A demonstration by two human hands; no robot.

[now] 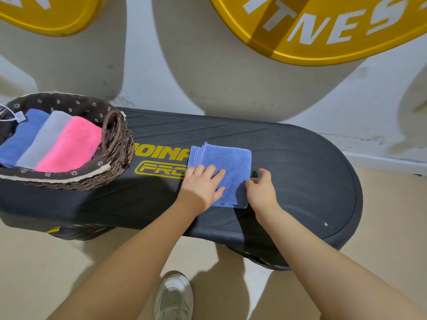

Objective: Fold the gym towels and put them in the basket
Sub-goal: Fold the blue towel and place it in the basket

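Note:
A blue towel (pixel 227 161), folded into a small square, lies flat on the black step platform (pixel 300 181). My left hand (pixel 201 185) rests on the towel's near left part with fingers spread flat. My right hand (pixel 261 189) pinches the towel's right edge with curled fingers. At the left end of the platform stands a brown wicker basket (pixel 116 144) with a dark flowered lining. Inside it lie three folded towels side by side: a blue towel (pixel 22 140), a grey towel (pixel 44 142) and a pink towel (pixel 70 146).
The platform sits on a beige floor in front of a white wall (pixel 208 72) with large yellow signs (pixel 323 26). A white shoe (pixel 174 296) shows on the floor below my arms. A white tag (pixel 19 116) hangs at the basket's left rim.

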